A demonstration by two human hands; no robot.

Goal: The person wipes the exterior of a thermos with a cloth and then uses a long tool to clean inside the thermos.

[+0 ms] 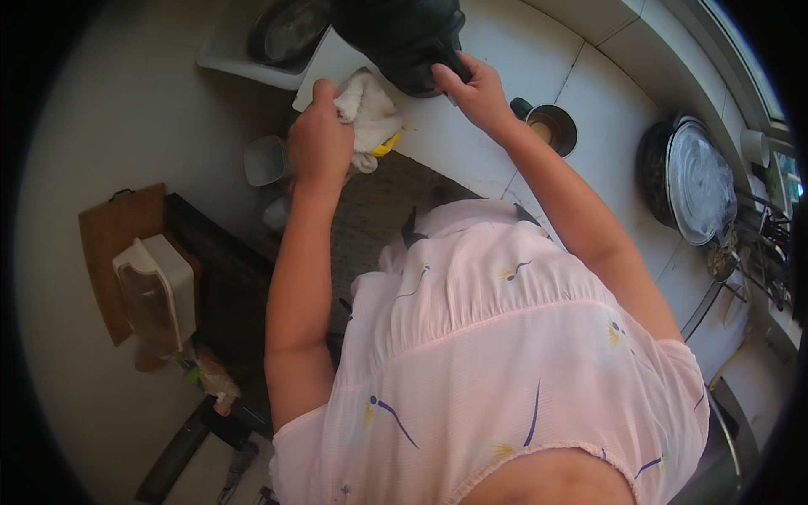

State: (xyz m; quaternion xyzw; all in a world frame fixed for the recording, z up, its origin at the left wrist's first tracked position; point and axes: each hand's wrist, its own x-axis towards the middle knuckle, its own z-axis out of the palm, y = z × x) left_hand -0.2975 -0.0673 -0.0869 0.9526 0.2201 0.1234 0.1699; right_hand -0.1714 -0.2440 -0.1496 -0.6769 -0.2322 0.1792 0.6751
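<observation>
My left hand (pixel 320 142) grips a crumpled white terry cloth (pixel 369 110) with a yellow patch, at the near edge of the white tiled counter (pixel 461 148). With my right hand (pixel 475 95) I hold the handle of a large dark vessel or appliance (pixel 401 38). Its top runs out of the picture, so its exact kind is unclear. The cloth lies close beside its lower part. To the right of my right wrist stands a metal mug (pixel 552 129) with a dark handle and some light brown liquid inside.
A white plastic tub (pixel 218 53) at the upper left holds a dark pan (pixel 287 31). Clear plastic containers (pixel 265 161) sit below it. A lidded dark pot (pixel 688 180) stands at the right. Farther left are a wooden board (pixel 104 252) and a cream bin (pixel 158 284).
</observation>
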